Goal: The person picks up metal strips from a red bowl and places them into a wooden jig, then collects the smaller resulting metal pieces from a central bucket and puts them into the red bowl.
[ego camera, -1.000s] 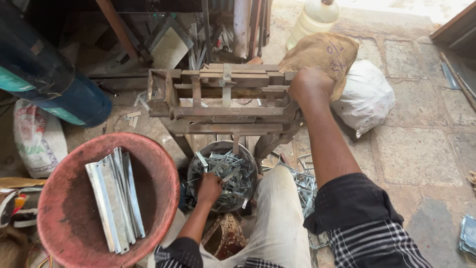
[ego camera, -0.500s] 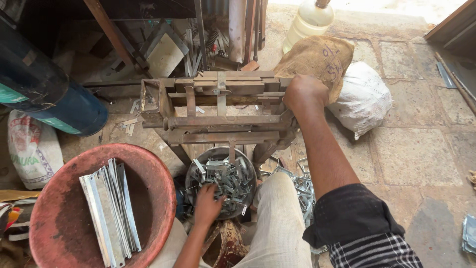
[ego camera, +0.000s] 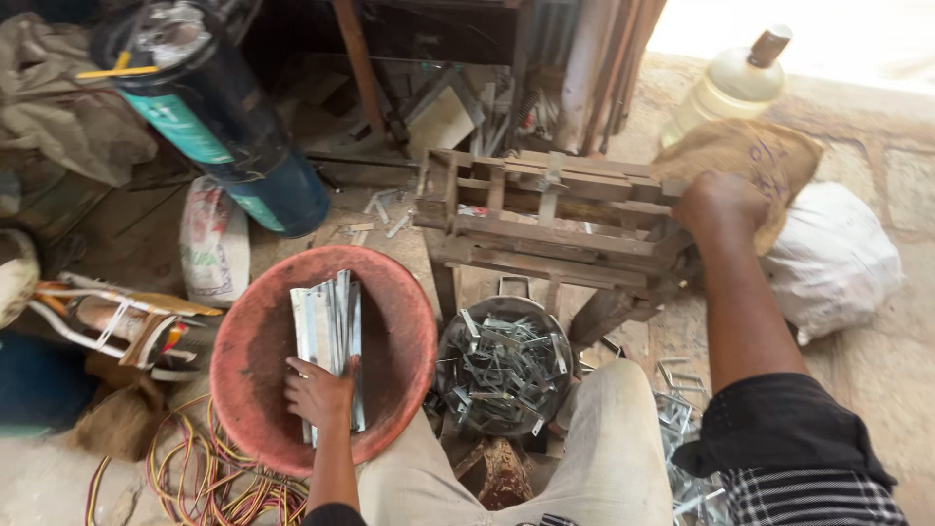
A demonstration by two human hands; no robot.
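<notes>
A stack of flat grey metal strips (ego camera: 329, 336) lies inside a round red basin (ego camera: 243, 380), running from the basin's near rim toward its far rim, a little left of centre. The left hand (ego camera: 318, 393) rests on the near end of the stack, fingers curled over the strips and pressing them; whether it has lifted any cannot be told. Bare basin floor lies open to the right of the stack and in a narrower band to its left.

Just right of the basin, rims almost touching, sits a smaller dark metal pan (ego camera: 506, 310) heaped with bent metal clips (ego camera: 502, 370). The person's pale trouser knee (ego camera: 594, 448) crowds the pan's near edge. More clips (ego camera: 682, 409) lie scattered on the floor to the right of the knee.

Beyond the pan stands a wooden slatted frame (ego camera: 545, 219). The right hand (ego camera: 719, 200) is closed in a fist grip on the frame's right end, beside a brown sack (ego camera: 755, 156) and a white sack (ego camera: 833, 258). A dark cylinder (ego camera: 219, 131) lies tilted at the far left, and coloured cables (ego camera: 195, 468) coil by the basin's near-left rim.

Half a second ago the left hand was in the clip pan; it has crossed to the basin. The right hand has stayed on the frame.
</notes>
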